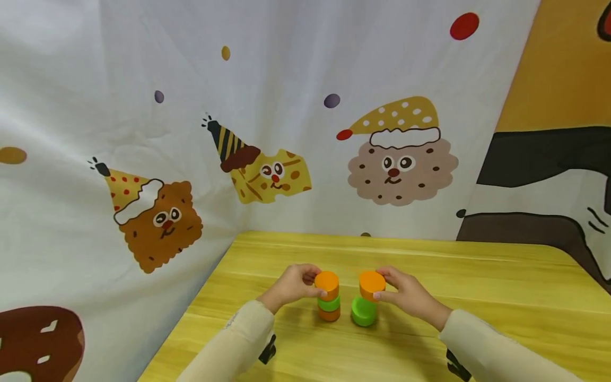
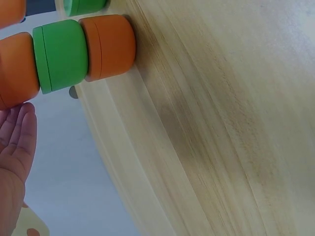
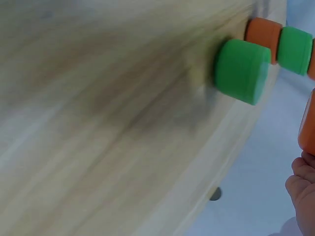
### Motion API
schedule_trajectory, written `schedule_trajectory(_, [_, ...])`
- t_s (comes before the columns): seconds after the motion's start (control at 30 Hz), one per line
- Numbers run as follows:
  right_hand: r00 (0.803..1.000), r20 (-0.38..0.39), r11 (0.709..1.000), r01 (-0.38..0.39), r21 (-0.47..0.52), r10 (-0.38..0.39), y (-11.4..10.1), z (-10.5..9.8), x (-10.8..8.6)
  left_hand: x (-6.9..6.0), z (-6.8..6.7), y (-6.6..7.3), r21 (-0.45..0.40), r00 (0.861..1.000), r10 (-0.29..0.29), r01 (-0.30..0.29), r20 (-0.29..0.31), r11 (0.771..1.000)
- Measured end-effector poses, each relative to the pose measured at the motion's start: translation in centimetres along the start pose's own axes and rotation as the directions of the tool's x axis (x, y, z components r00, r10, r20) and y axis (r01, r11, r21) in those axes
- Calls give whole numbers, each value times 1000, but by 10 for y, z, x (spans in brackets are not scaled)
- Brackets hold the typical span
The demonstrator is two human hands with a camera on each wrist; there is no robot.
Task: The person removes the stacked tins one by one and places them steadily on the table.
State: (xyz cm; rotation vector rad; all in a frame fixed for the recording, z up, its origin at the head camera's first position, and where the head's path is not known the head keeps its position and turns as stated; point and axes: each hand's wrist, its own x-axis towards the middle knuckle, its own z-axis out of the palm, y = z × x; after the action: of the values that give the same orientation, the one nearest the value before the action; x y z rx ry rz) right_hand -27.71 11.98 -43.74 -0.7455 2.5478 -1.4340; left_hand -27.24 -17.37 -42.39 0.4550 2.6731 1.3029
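While L hand [image 1: 292,285] pinches orange cyl. [image 1: 327,281] btwn fingertips [image 2: 28,110], R hand [image 1: 406,294] pinches 2nd cyl. [image 1: 372,283]

Yellowish wood-grain tabletop [image 1: 515,302], white fabric backdrop [image 1: 286,69] behind, printed brown biscuit [image 1: 143,239], yellow cheese [image 1: 248,188], coloured dots [image 1: 464,26]

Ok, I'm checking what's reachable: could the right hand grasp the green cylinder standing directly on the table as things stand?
Probably not: the right hand is taken up gripping an orange cylinder above the green cylinder. Otherwise the way looks free, with the green top bare.
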Motion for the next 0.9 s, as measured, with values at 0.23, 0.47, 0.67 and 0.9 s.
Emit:
schedule_trajectory(0.23, [997,-24,996,-68,59,70,14,-5,-16,2,3,1,-7,1000,6,-6,-4,1000])
schedule_trajectory(0.47, [981,-28,973,-186,134,192,26,-3,-24,2,6,-2,-19,1000,1,-1,-10,1000])
schedule_trajectory(0.67, [973,-24,962,-225,153,231,35,3,-28,1,5,-2,-17,1000,-7,6,-10,1000])
schedule_trajectory(0.9, [972,-15,960,-230,163,235,44,8,-31,1,4,-2,-15,1000,-8,8,-9,1000])
